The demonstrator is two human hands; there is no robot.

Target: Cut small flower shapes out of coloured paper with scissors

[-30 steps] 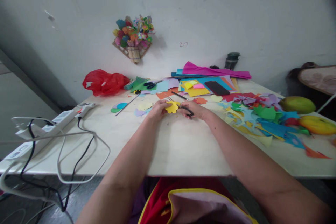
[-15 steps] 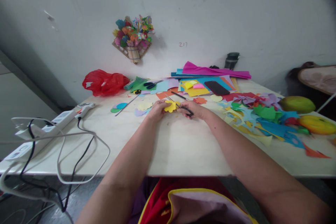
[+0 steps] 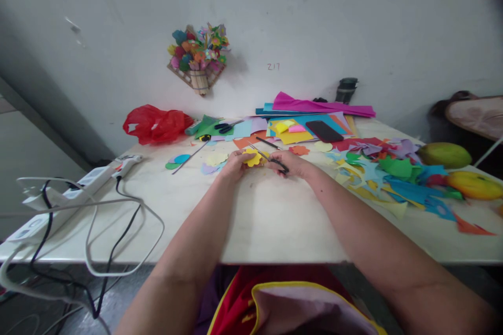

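On the pale table (image 3: 267, 220), beside a spread of coloured paper scraps (image 3: 393, 178), two hands meet over a cutout.
The left hand (image 3: 234, 164) pinches a yellow paper flower (image 3: 252, 157) by its edge, just above the tabletop toward the far middle. The right hand (image 3: 294, 164) is closed around the black scissors (image 3: 277, 163), whose blades reach the flower's right side.

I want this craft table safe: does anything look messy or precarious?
Yes. Paper scraps sprawl beside the right hand holding scissors and the left hand holding a yellow paper flower; the power strip hugs the left edge, cables dangling off.
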